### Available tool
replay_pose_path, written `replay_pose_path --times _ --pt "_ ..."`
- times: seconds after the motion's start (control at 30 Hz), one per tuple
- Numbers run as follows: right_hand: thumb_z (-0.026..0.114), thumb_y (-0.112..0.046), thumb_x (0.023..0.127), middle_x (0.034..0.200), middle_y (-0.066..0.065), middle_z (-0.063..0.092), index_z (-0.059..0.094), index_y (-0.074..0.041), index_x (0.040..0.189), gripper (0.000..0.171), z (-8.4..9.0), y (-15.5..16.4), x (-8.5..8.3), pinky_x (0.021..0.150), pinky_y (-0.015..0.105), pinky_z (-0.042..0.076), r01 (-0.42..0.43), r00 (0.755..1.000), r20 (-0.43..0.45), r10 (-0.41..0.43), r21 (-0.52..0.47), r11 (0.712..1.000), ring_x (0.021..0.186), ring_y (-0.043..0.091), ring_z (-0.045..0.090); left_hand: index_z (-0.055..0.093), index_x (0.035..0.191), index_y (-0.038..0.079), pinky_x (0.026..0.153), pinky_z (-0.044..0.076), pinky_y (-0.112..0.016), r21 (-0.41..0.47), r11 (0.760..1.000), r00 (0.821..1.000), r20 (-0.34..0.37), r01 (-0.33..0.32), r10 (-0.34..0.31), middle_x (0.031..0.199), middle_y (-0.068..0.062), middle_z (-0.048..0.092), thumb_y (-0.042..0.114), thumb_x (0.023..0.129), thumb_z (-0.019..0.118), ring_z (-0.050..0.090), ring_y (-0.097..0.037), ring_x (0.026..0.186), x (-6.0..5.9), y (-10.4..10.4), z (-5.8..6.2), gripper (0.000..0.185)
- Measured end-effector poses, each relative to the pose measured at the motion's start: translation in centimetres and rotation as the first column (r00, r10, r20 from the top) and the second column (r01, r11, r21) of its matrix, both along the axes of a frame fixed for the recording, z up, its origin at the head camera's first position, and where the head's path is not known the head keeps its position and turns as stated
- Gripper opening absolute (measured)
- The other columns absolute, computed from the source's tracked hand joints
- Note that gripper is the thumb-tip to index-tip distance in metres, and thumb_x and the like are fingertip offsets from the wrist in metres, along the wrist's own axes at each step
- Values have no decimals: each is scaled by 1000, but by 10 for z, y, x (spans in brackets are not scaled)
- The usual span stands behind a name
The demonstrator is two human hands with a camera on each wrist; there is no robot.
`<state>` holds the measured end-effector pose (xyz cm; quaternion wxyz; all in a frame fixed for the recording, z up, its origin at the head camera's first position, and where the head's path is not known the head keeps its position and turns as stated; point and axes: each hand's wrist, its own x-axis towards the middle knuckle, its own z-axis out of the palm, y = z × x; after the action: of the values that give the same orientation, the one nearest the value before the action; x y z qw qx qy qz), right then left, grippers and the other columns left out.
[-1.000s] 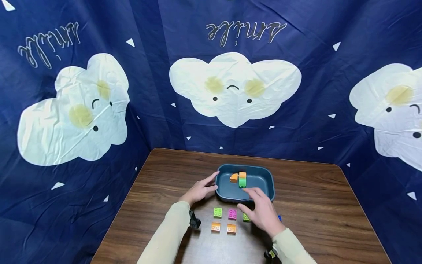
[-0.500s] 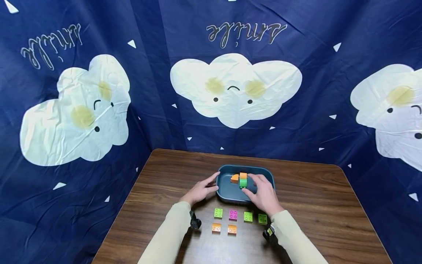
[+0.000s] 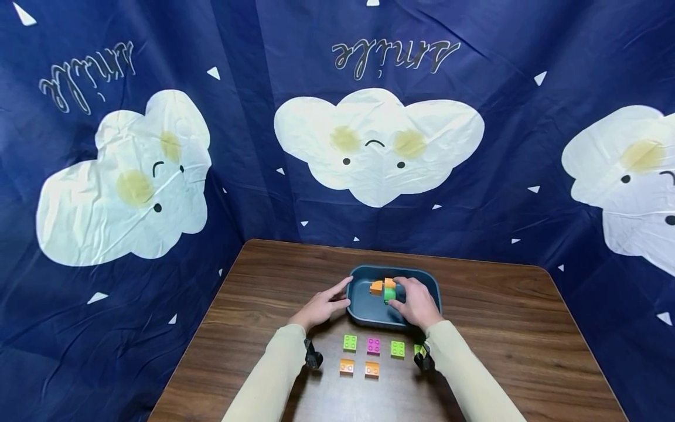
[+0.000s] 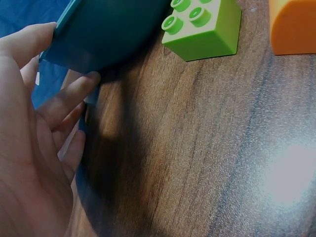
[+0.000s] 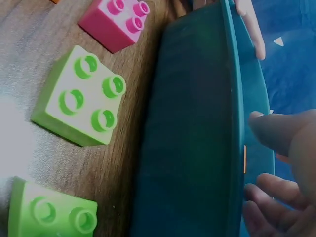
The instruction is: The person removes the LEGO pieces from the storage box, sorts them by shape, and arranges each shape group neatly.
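Observation:
In the head view a dark blue-green plastic bin (image 3: 366, 313) stands on the wooden table. Inside it, an orange toy brick (image 3: 389, 283) lies against a green toy brick (image 3: 389, 294), with a rounded orange toy brick (image 3: 376, 288) to their left. My right hand (image 3: 418, 302) reaches into the bin, thumb at the green brick's near end and index finger by the orange one, curled round the pair. The right wrist view hides most of these bricks behind the bin wall. With fingers extended, my left hand (image 3: 319, 308) touches the bin's left rim and side.
In front of the bin sit a lime brick (image 3: 350, 343), a pink brick (image 3: 373, 346) and another lime brick (image 3: 398, 349). A third lime brick (image 5: 52, 212) is partly behind my right wrist. Nearer are two orange bricks (image 3: 346, 367). Blue cloth (image 3: 316, 53) hangs around the table.
My right hand has moved from over the bin's near edge forward onto the orange and green bricks, fingers closing in around them. My left hand has stayed at the bin's left side.

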<state>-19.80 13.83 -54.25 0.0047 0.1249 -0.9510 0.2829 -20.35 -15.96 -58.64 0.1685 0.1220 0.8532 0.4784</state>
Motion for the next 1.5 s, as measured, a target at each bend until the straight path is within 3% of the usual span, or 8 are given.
replay_pose_path --times 0.27,0.7,1.1,1.33,1.5 --pt "86 -27 90 127 21 66 59 -8 148 67 -6 -2 -9 98 56 54 -72 994 92 62 106 992 116 38 63 32 160 55 119 37 -58 21 1000 1000 7 -7 7 159 -2 52 40 107 61 52 -25 144 2 1 0 62" --pt "85 -18 91 128 19 67 63 -9 143 57 -12 -5 -12 97 55 55 -93 985 155 77 96 991 118 39 63 31 162 53 119 38 -57 7 1000 1000 6 3 -3 160 -1 51 41 107 60 52 -24 144 2 1 -1 63" --pt "80 -14 95 121 12 73 72 -8 129 36 -15 -7 -20 90 48 58 -105 988 122 98 60 993 107 29 68 31 163 51 119 38 -56 0 1000 1000 -5 1 -1 161 1 49 40 107 60 52 -22 144 0 0 -3 64" --pt "87 -11 88 122 11 72 71 -6 132 47 -13 -7 -19 90 48 59 -126 984 137 117 53 991 106 28 69 31 162 52 119 38 -56 2 1000 1000 -3 -2 2 161 1 49 41 107 61 52 -22 144 1 -1 -2 64" --pt "88 -8 86 116 8 73 72 -6 129 46 -13 -8 -21 89 47 59 -162 980 129 150 94 982 102 25 68 32 162 52 119 38 -56 8 1000 1000 2 -2 2 160 0 51 41 107 61 52 -22 144 1 0 0 64"
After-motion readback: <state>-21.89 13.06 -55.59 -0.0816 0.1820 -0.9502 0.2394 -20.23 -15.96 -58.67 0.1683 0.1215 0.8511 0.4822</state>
